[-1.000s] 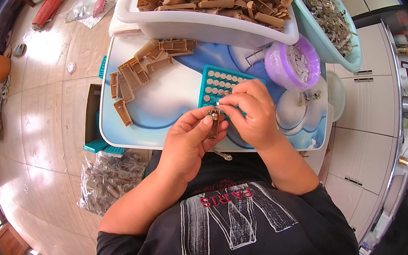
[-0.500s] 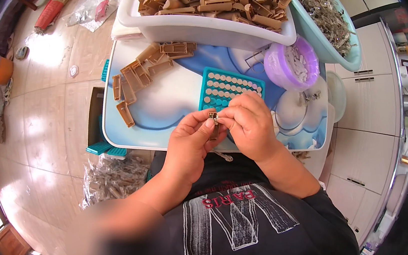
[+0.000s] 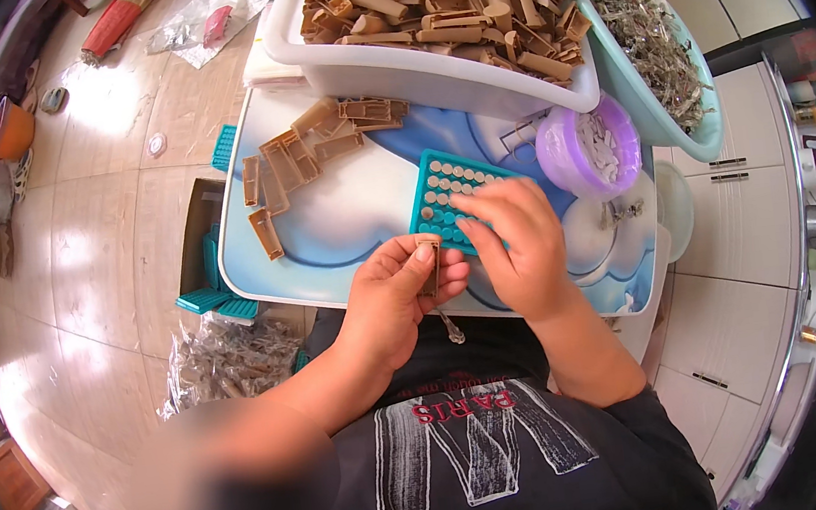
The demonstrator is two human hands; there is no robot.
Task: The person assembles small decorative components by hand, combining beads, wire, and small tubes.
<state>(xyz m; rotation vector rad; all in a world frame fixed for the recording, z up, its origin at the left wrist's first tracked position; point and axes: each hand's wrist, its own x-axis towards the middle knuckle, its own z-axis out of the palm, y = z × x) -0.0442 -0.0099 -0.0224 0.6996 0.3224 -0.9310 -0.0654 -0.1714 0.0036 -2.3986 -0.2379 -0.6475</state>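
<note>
My left hand is closed around a brown plastic casing, holding it upright between thumb and fingers near the table's front edge. A thin strand with a small clear tip hangs just below that hand. My right hand reaches over a teal tray, thumb and forefinger apart at the discs. Rows of small pale round discs fill the tray's far part; its near slots show bare teal. Part of the tray is hidden under my right hand.
Loose brown casings lie at the table's left. Beyond stands a white bin heaped with casings. A purple tub holds small white pieces. At the far right is a mint basin of tangled metallic parts. Bagged pieces sit on the floor.
My right hand has left the casing and moved over the tray, its fingers parting. My left hand keeps hold of the casing. The whole view has shifted slightly.
</note>
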